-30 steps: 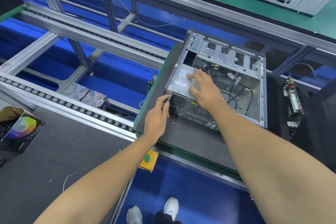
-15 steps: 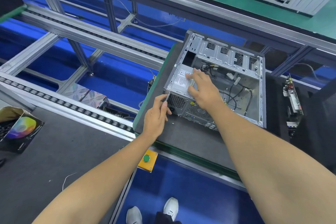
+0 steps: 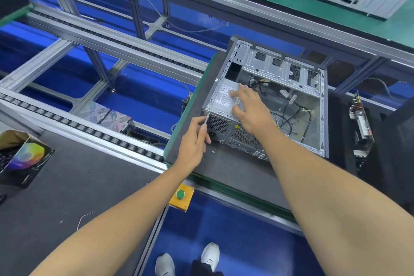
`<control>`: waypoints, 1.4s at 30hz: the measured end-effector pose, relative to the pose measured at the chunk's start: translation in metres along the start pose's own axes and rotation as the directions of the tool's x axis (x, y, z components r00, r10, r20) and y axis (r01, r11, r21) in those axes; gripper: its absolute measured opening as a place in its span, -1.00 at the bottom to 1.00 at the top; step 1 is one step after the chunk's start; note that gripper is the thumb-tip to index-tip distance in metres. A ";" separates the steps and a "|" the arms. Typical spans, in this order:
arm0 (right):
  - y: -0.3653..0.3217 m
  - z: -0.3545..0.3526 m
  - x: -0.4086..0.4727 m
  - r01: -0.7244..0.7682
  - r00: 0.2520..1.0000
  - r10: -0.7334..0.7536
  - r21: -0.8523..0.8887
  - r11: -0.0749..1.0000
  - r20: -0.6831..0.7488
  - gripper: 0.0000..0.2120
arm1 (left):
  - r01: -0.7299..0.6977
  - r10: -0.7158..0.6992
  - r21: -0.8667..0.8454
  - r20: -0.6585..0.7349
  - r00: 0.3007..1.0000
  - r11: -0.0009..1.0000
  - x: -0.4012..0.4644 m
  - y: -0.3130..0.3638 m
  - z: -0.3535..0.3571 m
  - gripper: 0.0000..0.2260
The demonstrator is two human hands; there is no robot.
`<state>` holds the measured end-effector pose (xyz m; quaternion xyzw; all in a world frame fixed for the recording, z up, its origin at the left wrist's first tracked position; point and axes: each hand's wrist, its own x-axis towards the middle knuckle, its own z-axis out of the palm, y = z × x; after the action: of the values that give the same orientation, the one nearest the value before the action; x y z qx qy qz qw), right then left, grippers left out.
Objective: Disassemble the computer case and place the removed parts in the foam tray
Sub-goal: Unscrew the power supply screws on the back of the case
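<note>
My left hand point(image 3: 194, 141) is curled tight round a slim screwdriver point(image 3: 206, 118), fingers pinched on the shaft, its tip up at the top corner of the rear panel where the power supply point(image 3: 225, 98) is fastened. My right hand point(image 3: 251, 108) is spread wide and flat, holding nothing — palm and fingers press down on the labelled top of the power supply to steady it inside the open computer case point(image 3: 275, 101).

What could go wrong here? If the tip isn't seated square, it could slip off the screw head and skate across the mesh grille, or chew up the head. One loose screw point(image 3: 213, 152) already lies on the dark counter point(image 3: 235, 168) just beside my left hand; it looks easy to knock off the edge onto the floor, and another freed screw could drop the same way. And if I ease off with the right hand once the last fastener is out, I judge the power supply may shift and drag on the black cables point(image 3: 289, 114) trailing across the case floor.

Further right, a circuit board point(image 3: 361, 127) lies in the dark foam tray point(image 3: 394, 141) — well clear of the case.
</note>
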<state>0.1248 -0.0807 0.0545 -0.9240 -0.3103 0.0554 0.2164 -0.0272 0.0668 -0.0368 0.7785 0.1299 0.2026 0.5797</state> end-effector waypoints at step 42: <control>0.000 0.001 0.001 -0.004 1.000 0.004 -0.008 1.000 -0.018 -0.58 | 0.654 -0.595 -0.339 0.272 0.756 0.676 0.017 0.082 -0.035 -0.76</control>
<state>0.1255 -0.0791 0.0539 -0.9259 -0.3068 0.0460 0.2154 -0.0308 0.0801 0.0527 0.5576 0.3017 -0.0401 0.7723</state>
